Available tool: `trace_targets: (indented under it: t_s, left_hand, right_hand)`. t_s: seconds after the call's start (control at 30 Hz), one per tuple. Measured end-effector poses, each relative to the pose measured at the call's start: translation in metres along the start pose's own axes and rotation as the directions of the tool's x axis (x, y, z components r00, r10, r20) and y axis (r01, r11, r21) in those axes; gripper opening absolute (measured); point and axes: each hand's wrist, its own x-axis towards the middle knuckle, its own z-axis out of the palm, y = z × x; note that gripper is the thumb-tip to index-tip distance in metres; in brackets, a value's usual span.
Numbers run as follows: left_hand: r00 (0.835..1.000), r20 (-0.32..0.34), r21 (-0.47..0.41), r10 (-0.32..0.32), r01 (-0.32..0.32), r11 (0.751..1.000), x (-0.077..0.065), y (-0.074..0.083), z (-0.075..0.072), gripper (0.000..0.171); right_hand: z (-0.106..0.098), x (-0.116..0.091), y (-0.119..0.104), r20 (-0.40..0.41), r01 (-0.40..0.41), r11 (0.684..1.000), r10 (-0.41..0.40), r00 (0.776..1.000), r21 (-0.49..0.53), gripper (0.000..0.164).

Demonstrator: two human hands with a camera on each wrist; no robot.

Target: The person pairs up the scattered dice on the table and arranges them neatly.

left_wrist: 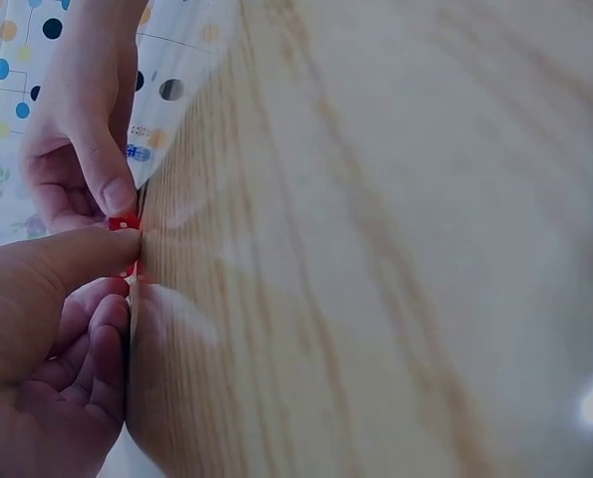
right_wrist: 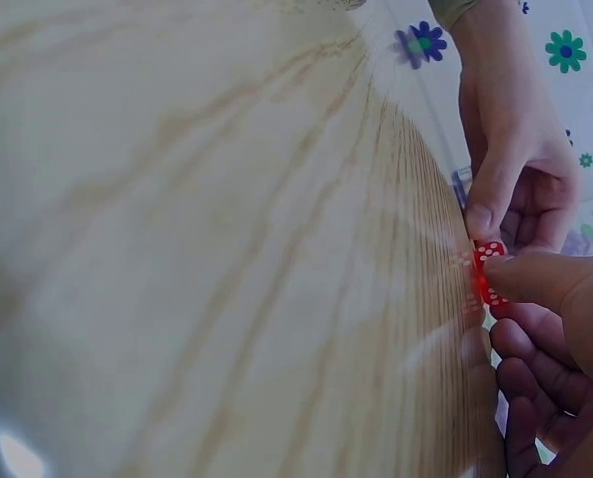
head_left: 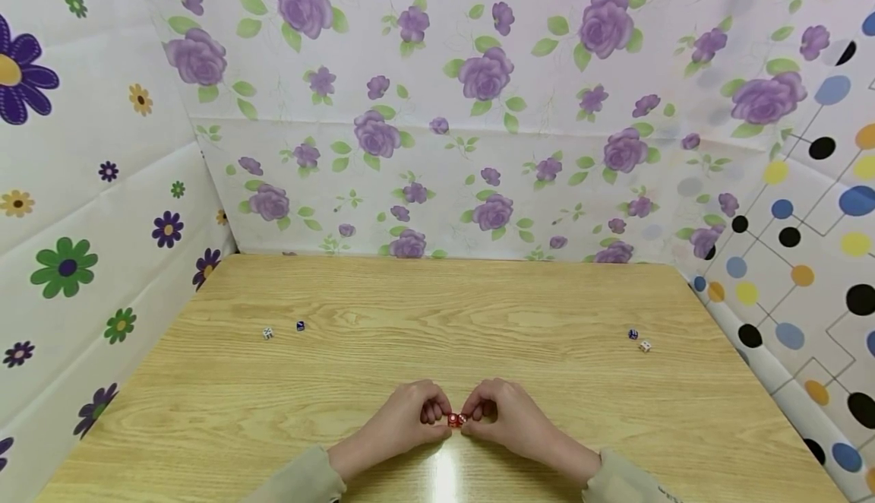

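Observation:
Two small red dice with white pips sit side by side on the wooden table, touching or nearly so. My left hand [head_left: 408, 416] pinches the left red die [head_left: 453, 420] between thumb and index finger. From the other side, my right hand [head_left: 509, 416] pinches the right red die [head_left: 462, 419] the same way. The other fingers of both hands are curled in. In the left wrist view, the thumbs partly cover the red dice [left_wrist: 124, 223]. White pips show on the red dice [right_wrist: 491, 249] in the right wrist view.
On the table's far left lie a white die [head_left: 268, 333] and a dark blue die [head_left: 300, 326]. Another dark blue die [head_left: 633, 333] and white die [head_left: 645, 346] lie far right. Patterned cloths [head_left: 437, 184] border the wooden table [head_left: 437, 321] at the back and sides.

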Motion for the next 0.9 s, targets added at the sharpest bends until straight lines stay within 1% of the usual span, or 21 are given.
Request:
trace_targets:
  t_s: [0.1, 0.2, 0.33, 0.43, 0.5, 0.57, 0.67, 0.8, 0.9]
  left_hand:
    - [1.000, 0.021, -0.002, 0.009, -0.009, 1.000, 0.000, -0.001, -0.002, 0.018]
    - [0.997, 0.071, -0.037, 0.015, -0.013, 0.999, 0.000, -0.003, -0.007, 0.020]
    - [0.989, 0.146, -0.115, 0.006, 0.011, 0.993, 0.001, -0.009, -0.018, 0.022]
    - [0.987, 0.162, -0.133, -0.002, 0.024, 0.991, 0.001, -0.015, -0.030, 0.024]
    - [0.989, 0.147, -0.110, 0.003, 0.013, 0.994, 0.000, -0.020, -0.040, 0.025]
    - [0.993, 0.118, -0.078, 0.015, -0.006, 0.997, -0.001, -0.024, -0.054, 0.027]
    - [0.998, 0.061, 0.004, 0.028, -0.029, 1.000, -0.005, -0.031, -0.076, 0.027]
    - [1.000, -0.028, 0.102, 0.015, -0.012, 0.995, -0.010, -0.043, -0.108, 0.026]
    - [0.995, -0.102, 0.150, 0.019, -0.003, 0.989, -0.013, -0.053, -0.132, 0.025]
  right_hand:
    - [0.000, 0.000, 0.000, 0.002, 0.000, 1.000, 0.000, 1.000, 0.001, 0.012]
    - [0.000, -0.001, 0.000, 0.004, -0.002, 1.000, 0.002, 1.000, 0.003, 0.012]
    - [0.000, -0.001, -0.001, 0.003, -0.006, 1.000, 0.006, 1.000, 0.007, 0.012]
    - [-0.001, -0.002, -0.001, 0.002, -0.005, 1.000, 0.005, 1.000, 0.003, 0.012]
    - [-0.001, -0.001, -0.001, -0.001, 0.007, 1.000, -0.007, 1.000, -0.008, 0.013]
    - [-0.001, -0.001, -0.001, -0.005, 0.018, 1.000, -0.018, 1.000, -0.016, 0.013]
    - [-0.002, -0.001, -0.001, -0.002, 0.022, 1.000, -0.022, 1.000, -0.019, 0.013]
    - [-0.002, -0.001, -0.001, 0.008, 0.011, 1.000, -0.011, 1.000, -0.022, 0.013]
    - [-0.002, -0.001, -0.001, -0.001, 0.019, 0.999, -0.019, 1.000, -0.029, 0.013]
